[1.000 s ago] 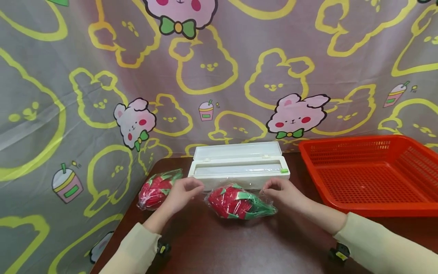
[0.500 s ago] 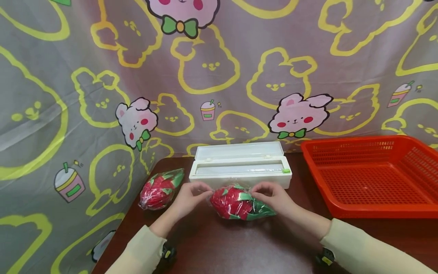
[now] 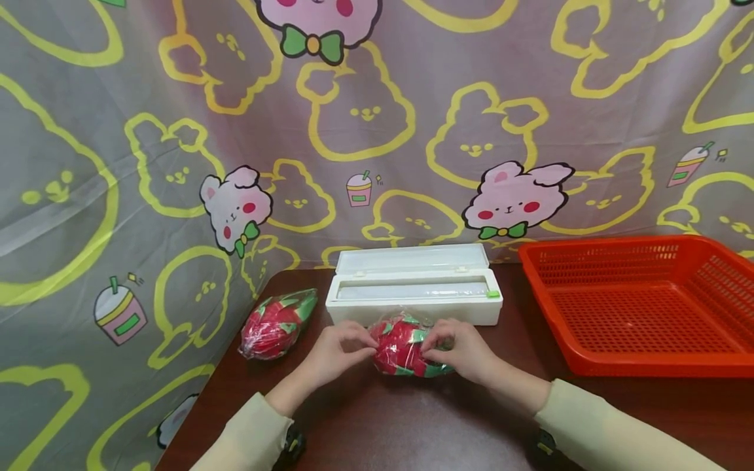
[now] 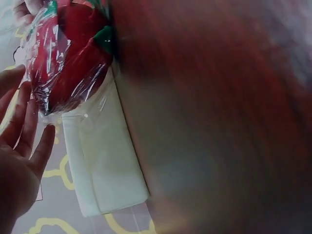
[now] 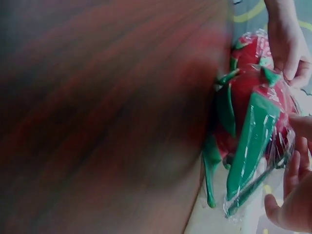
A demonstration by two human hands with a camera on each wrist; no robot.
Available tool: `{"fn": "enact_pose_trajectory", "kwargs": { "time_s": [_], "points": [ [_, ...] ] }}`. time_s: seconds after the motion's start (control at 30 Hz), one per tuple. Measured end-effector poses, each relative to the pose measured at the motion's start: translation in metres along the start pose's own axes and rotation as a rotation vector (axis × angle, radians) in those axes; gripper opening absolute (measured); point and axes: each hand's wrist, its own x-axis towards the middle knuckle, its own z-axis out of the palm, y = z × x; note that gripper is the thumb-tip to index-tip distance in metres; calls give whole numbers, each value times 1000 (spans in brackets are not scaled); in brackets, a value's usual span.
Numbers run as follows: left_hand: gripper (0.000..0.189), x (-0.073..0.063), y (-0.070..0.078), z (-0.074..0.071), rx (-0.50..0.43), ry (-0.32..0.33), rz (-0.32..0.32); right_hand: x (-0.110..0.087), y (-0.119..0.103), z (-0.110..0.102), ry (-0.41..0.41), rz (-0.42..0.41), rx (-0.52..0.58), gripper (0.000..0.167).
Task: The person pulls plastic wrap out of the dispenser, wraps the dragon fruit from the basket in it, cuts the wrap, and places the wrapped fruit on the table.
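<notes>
A dragon fruit, red with green scales and wrapped in clear cling film, lies on the table between both hands. At its left end my left hand pinches the film between thumb and forefinger. My right hand pinches film over the fruit's right part, covering some of its green leaf tips. Those long green tips show under wrinkled film in the right wrist view. Another wrapped dragon fruit rests to the left of my left hand.
Behind the fruit stands a white cling film dispenser, lid raised, with a small green slider at its right end. A red plastic basket sits at the right. A patterned cloth hangs behind the brown table.
My right hand has moved left from beyond the leaf tips onto the fruit, drawing in the film. My left hand has come right and slightly nearer, to the fruit's left end.
</notes>
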Motion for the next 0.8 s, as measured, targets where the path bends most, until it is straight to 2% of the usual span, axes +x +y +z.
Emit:
{"fn": "enact_pose_trajectory", "kwargs": {
  "time_s": [0.07, 0.13, 0.2, 0.27, 0.43, 0.5, 0.6, 0.7, 0.8],
  "points": [
    [12, 0, 0, 0, 68, -2, 54, 0, -1, 1, 17, -35, -97, 17],
    [13, -1, 0, 0, 105, -13, 90, 0, -3, 0, 23, -43, -143, 16],
    [13, -2, 0, -1, 105, -19, 106, -3, -5, -4, 16, -24, -143, 14],
    [12, -3, 0, -4, 73, -17, 103, -6, -6, -9, 9, 11, -94, 14],
    [8, -1, 2, -13, -98, -13, 4, -10, -4, -20, 34, 108, 92, 14],
    [10, 2, 2, -17, -152, -7, -44, -7, -2, -23, 53, 149, 113, 15],
    [21, 11, 0, -21, -166, -3, -107, 1, 2, -25, 38, 204, 101, 22],
    [41, 19, -6, -21, -178, -67, -194, 8, 7, -23, -43, 193, 103, 36],
    [59, 24, -14, -17, -204, -182, -271, 11, 12, -19, -128, 161, 104, 50]
  ]
}}
